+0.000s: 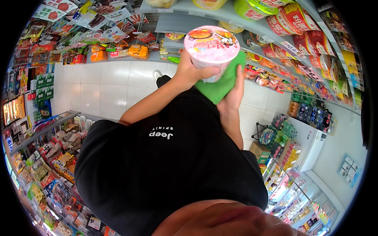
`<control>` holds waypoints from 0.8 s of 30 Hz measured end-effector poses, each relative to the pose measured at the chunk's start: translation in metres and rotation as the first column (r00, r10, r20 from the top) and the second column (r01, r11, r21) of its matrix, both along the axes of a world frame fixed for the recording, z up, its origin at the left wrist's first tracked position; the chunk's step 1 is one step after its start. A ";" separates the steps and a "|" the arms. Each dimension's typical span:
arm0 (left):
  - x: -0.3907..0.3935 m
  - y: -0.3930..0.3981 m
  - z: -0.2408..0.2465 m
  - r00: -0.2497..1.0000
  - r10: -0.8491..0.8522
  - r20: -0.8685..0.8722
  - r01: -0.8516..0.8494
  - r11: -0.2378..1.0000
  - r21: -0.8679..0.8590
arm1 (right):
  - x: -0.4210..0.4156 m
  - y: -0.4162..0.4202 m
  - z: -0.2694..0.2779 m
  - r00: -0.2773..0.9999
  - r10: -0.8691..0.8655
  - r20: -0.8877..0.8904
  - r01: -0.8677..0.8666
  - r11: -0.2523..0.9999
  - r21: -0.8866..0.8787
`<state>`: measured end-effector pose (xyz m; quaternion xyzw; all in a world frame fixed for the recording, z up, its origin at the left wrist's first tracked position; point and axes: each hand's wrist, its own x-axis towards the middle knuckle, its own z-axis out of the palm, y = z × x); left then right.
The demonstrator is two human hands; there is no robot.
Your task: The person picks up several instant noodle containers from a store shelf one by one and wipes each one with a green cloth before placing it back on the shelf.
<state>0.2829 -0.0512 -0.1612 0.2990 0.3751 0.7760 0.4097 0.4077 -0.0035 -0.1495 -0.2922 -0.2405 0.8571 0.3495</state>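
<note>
My left hand (192, 69) grips a pink instant noodle cup (212, 44) by its side, the thumb across its front. The printed lid faces up towards me. A green cloth (217, 88) lies against the right side of the cup and hangs below it. My right hand (234, 91) holds this cloth from the right, its fingers pointing up along the cloth and partly hidden behind it. The cup is in front of the shop shelf, above the tiled floor.
Shelves (189, 8) with noodle cups and bowls stand ahead and to the right. Packaged snacks (109, 35) hang at the upper left. A snack rack (56, 147) is at the lower left. Packed drink bottles (310, 113) and a white chest (307, 141) stand at the right.
</note>
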 end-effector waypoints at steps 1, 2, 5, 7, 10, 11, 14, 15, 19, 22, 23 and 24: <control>-0.004 -0.001 0.008 0.993 0.014 -0.121 -0.016 1.000 -0.018 | 0.000 -0.001 0.000 0.999 0.046 -0.005 -0.046 0.996 -0.078; -0.004 -0.003 0.002 0.962 0.065 -0.266 -0.082 0.995 -0.054 | 0.003 -0.002 -0.011 0.994 0.072 -0.082 -0.082 0.987 -0.135; -0.011 0.005 -0.001 0.780 0.185 -0.598 -0.169 0.982 0.083 | 0.007 -0.007 -0.020 0.999 0.017 -0.044 -0.024 0.985 -0.172; -0.017 0.005 0.004 0.628 0.086 -0.773 -0.023 0.996 0.092 | 0.026 0.009 -0.055 0.927 0.034 -0.375 -0.122 0.969 -0.213; -0.013 0.005 0.004 0.649 0.001 -0.761 0.117 0.988 0.101 | 0.032 0.005 -0.066 0.845 0.014 -0.534 -0.153 0.965 -0.215; -0.014 0.006 0.004 0.623 0.003 -0.783 0.123 0.987 0.102 | 0.031 0.003 -0.066 0.920 0.011 -0.393 -0.109 0.967 -0.229; -0.019 0.004 -0.005 0.755 0.049 -0.654 -0.017 0.998 0.055 | 0.019 0.000 -0.046 0.995 0.019 -0.099 -0.039 0.979 -0.199; -0.023 0.003 -0.006 0.777 0.060 -0.627 -0.032 0.998 0.056 | 0.019 0.003 -0.044 0.989 -0.008 -0.146 -0.023 0.978 -0.208; -0.032 -0.002 -0.001 0.857 0.019 -0.515 -0.013 1.000 0.015 | 0.039 0.028 -0.042 0.931 -0.141 -0.336 0.075 0.976 -0.203; -0.036 -0.006 -0.003 0.920 -0.199 -0.337 0.197 0.980 -0.042 | 0.055 0.033 -0.017 0.955 -0.220 -0.198 0.238 0.968 0.076; -0.034 -0.007 -0.005 0.910 -0.224 -0.350 0.217 0.974 -0.061 | 0.063 0.034 -0.015 0.963 -0.190 -0.193 0.231 0.948 0.221; -0.032 -0.009 -0.006 0.898 -0.247 -0.363 0.234 0.969 -0.080 | 0.067 0.034 -0.014 0.970 -0.159 -0.185 0.217 0.907 0.361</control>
